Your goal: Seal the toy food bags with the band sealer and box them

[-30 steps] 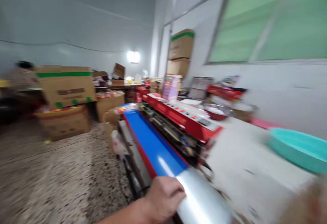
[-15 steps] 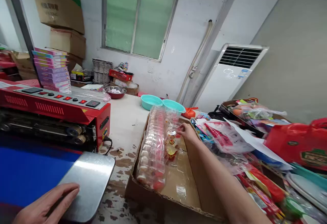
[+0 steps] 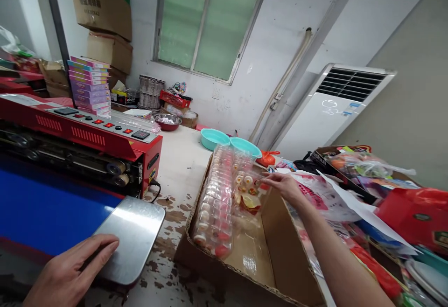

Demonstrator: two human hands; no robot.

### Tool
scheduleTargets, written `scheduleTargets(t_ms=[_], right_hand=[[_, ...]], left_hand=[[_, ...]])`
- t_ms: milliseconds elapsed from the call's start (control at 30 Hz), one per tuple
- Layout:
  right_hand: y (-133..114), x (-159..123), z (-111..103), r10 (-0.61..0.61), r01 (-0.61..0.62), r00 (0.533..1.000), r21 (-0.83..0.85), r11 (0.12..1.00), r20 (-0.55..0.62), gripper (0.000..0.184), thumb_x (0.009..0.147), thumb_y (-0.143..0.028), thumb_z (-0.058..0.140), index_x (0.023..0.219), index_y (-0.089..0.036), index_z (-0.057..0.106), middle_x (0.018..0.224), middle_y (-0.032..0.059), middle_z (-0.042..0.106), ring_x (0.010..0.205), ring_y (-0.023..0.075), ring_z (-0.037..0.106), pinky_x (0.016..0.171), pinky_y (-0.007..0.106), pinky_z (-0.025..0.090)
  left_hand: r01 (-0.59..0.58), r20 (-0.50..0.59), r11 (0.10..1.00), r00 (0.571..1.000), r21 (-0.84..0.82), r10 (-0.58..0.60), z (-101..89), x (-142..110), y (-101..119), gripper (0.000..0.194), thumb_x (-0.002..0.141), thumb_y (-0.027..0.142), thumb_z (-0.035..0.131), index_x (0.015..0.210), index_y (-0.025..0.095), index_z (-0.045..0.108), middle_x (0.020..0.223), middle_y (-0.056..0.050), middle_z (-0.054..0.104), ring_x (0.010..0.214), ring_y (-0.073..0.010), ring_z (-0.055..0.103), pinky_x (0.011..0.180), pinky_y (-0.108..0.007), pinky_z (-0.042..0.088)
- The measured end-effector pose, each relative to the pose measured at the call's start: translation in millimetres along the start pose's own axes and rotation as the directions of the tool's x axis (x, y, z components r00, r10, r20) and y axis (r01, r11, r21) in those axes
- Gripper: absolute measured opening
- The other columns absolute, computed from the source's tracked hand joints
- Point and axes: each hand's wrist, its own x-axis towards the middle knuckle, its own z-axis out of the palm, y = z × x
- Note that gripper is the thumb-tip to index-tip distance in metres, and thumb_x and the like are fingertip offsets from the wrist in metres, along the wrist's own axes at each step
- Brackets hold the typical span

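Observation:
My right hand (image 3: pixel 285 186) pinches the edge of a clear plastic pack (image 3: pixel 249 186) at the right wall of an open cardboard box (image 3: pixel 287 246). Small round pieces and a yellow and red label show through this pack, which is tilted. Left of it in the box stands a long row of similar clear packs (image 3: pixel 215 204) with white and red contents. My left hand (image 3: pixel 75 265) rests with fingers stretched out over a metal plate (image 3: pixel 135 239) and holds nothing that I can see. This plate is at the end of a blue conveyor belt (image 3: pixel 52 204).
A red machine (image 3: pixel 115 132) with lit switches stands over the belt. Beyond the cardboard box are two turquoise basins (image 3: pixel 215 138) and a metal bowl (image 3: pixel 168 121). Piled bags and papers (image 3: pixel 336 204) crowd the right side. Stacked coloured boxes (image 3: pixel 90 87) rise behind the machine.
My right hand has lifted the clear pack and drawn it towards the box's right wall, so the pack now tilts apart from the row. My left hand stays by the plate. The view has shifted.

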Motion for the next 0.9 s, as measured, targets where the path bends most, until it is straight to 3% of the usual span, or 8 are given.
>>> scheduleTargets(t_ms=[100, 233, 367, 433, 533, 600, 733, 900], right_hand=[[-44.7, -12.3, -24.2, -0.005, 0.011, 0.993, 0.051, 0.999, -0.12, 0.043, 0.056, -0.058, 0.074, 0.068, -0.017, 0.071, 0.085, 0.0102, 0.072, 0.085, 0.0257, 0.066, 0.08, 0.037, 0.048], [-133.6, -36.1, -45.1, -0.112, 0.127, 0.939, 0.024, 0.992, -0.324, 0.038, 0.059, -0.052, 0.076, 0.078, -0.019, 0.074, 0.087, 0.0098, 0.073, 0.08, 0.0236, 0.066, 0.081, 0.041, 0.05], [-222.0, -61.8, -34.8, -0.171, 0.255, 0.803, 0.07, 0.964, -0.571, 0.03, 0.057, -0.041, 0.082, 0.079, -0.021, 0.074, 0.089, 0.0113, 0.072, 0.08, 0.0236, 0.068, 0.081, 0.042, 0.053], [-252.2, -70.4, -13.5, -0.157, 0.296, 0.805, 0.157, 0.942, -0.573, 0.027, 0.057, -0.036, 0.084, 0.077, -0.021, 0.075, 0.086, 0.0116, 0.072, 0.077, 0.0232, 0.069, 0.077, 0.041, 0.055], [-273.5, -75.5, 40.9, -0.203, 0.327, 0.925, 0.402, 0.855, -0.321, 0.021, 0.058, -0.033, 0.083, 0.071, -0.019, 0.074, 0.079, 0.0099, 0.073, 0.071, 0.0215, 0.069, 0.07, 0.037, 0.057], [-274.7, -74.4, 85.5, -0.264, 0.26, 0.962, 0.558, 0.788, -0.075, 0.021, 0.06, -0.036, 0.081, 0.068, -0.018, 0.073, 0.077, 0.0089, 0.073, 0.071, 0.0203, 0.068, 0.066, 0.034, 0.056], [-265.3, -67.2, 161.1, -0.24, 0.044, 0.945, 0.644, 0.764, 0.22, 0.029, 0.062, -0.043, 0.077, 0.069, -0.015, 0.072, 0.069, 0.0061, 0.07, 0.059, 0.0139, 0.06, 0.057, 0.027, 0.048], [-257.5, -61.5, 205.7, -0.125, -0.191, 0.911, 0.67, 0.718, 0.394, 0.036, 0.054, -0.044, 0.081, 0.064, -0.012, 0.068, 0.06, 0.0036, 0.066, 0.055, 0.0111, 0.054, 0.057, 0.025, 0.042]], left_hand=[[-0.048, 0.034, 0.996, 0.998, -0.07, 0.051, -6.2, 16.7, 19.0, 0.022, 0.082, 0.046, 0.055, 0.093, 0.032, 0.067, 0.095, 0.008, 0.07, 0.085, -0.011, 0.067, 0.08, -0.009, 0.047], [0.022, 0.033, 0.989, 0.999, -0.149, -0.017, -18.2, 48.3, 52.9, 0.019, 0.079, 0.045, 0.061, 0.088, 0.029, 0.066, 0.089, 0.007, 0.069, 0.083, -0.0106, 0.065, 0.076, -0.012, 0.045], [0.136, 0.046, 0.943, 0.991, -0.302, -0.128, -31.8, 81.0, 83.8, 0.024, 0.081, 0.043, 0.059, 0.097, 0.026, 0.064, 0.097, 0.002, 0.069, 0.092, -0.0137, 0.062, 0.082, -0.019, 0.045], [0.174, 0.083, 0.865, 0.985, -0.471, -0.153, -38.5, 98.3, 93.9, 0.034, 0.081, 0.043, 0.06, 0.11, 0.025, 0.058, 0.108, -0.001, 0.065, 0.102, -0.0159, 0.059, 0.087, -0.023, 0.045], [0.201, 0.159, 0.629, 0.98, -0.751, -0.123, -47.1, 122.8, 100.8, 0.056, 0.078, 0.046, 0.064, 0.126, 0.023, 0.046, 0.126, -0.008, 0.056, 0.116, -0.0208, 0.052, 0.092, -0.028, 0.045], [0.295, 0.272, 0.453, 0.955, -0.841, -0.115, -50.2, 134.7, 99.9, 0.063, 0.076, 0.048, 0.065, 0.129, 0.021, 0.044, 0.128, -0.012, 0.054, 0.114, -0.0248, 0.054, 0.088, -0.032, 0.048], [0.546, 0.514, 0.292, 0.838, -0.785, -0.186, -49.0, 142.4, 85.1, 0.047, 0.069, 0.031, 0.073, 0.111, 0.014, 0.059, 0.103, -0.012, 0.065, 0.083, -0.0202, 0.065, 0.073, -0.032, 0.053], [0.68, 0.584, 0.221, 0.722, -0.7, -0.371, -41.9, 141.0, 55.8, 0.038, 0.064, 0.025, 0.073, 0.099, 0.013, 0.063, 0.084, -0.007, 0.068, 0.06, -0.0132, 0.061, 0.052, -0.023, 0.049]])
